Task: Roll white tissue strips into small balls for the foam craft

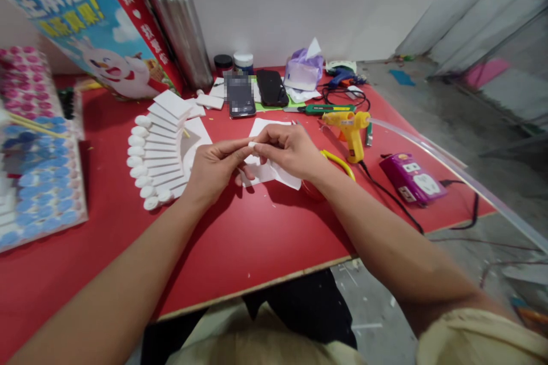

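My left hand [213,170] and my right hand [293,149] meet above the middle of the table. Between their closed fingertips sits a small white piece [252,145], mostly covered, its kind unclear. White paper pieces [259,174] lie beneath and behind my hands. To the left of my left hand, a fan of white strips [165,154] with round white rolled ends [137,151] rests on the table. The yellow handles of scissors [342,162] show beside my right wrist, partly hidden by it.
On the red table [240,245], a yellow glue gun [350,128] and a purple power socket [411,178] stand at right. Behind are a green cutter [329,109], two phones [272,88] and tissues [303,71]. A steel flask [182,34] and trays of blue rolls [47,182] are left.
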A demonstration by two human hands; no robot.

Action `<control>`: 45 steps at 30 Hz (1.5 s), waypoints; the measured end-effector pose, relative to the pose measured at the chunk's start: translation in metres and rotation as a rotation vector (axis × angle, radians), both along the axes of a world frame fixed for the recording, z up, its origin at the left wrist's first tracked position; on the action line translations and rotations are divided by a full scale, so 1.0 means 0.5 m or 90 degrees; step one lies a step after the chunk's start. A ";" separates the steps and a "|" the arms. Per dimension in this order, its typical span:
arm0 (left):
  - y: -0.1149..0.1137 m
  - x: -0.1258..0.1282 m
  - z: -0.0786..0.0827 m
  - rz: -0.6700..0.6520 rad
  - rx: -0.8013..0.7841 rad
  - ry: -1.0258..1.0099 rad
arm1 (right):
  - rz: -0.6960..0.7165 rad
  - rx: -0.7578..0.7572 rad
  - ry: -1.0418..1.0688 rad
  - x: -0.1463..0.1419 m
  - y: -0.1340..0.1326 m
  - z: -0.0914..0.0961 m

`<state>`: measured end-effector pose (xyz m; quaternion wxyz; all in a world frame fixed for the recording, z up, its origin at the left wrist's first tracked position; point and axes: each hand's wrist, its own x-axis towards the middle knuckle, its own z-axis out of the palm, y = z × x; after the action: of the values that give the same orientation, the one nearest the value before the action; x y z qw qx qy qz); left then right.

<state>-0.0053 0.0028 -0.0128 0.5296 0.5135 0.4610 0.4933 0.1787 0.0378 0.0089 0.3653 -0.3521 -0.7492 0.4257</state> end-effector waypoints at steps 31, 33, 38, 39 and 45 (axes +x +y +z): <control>-0.010 0.006 0.018 0.082 0.057 0.089 | -0.010 0.024 -0.042 -0.003 -0.003 -0.004; -0.008 0.001 0.021 0.061 0.019 0.062 | 0.010 0.025 -0.026 0.000 -0.002 -0.001; 0.000 -0.010 0.013 0.000 -0.030 0.016 | 0.059 0.001 0.021 0.004 -0.001 -0.001; 0.001 -0.011 0.010 -0.001 -0.029 0.018 | 0.061 -0.007 0.025 0.003 0.000 -0.003; 0.002 -0.008 -0.001 0.050 0.147 0.088 | 0.063 -0.083 0.069 -0.004 0.003 -0.011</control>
<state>-0.0095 0.0040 -0.0134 0.4139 0.5854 0.4563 0.5271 0.1767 0.0390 0.0032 0.3603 -0.3138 -0.7154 0.5098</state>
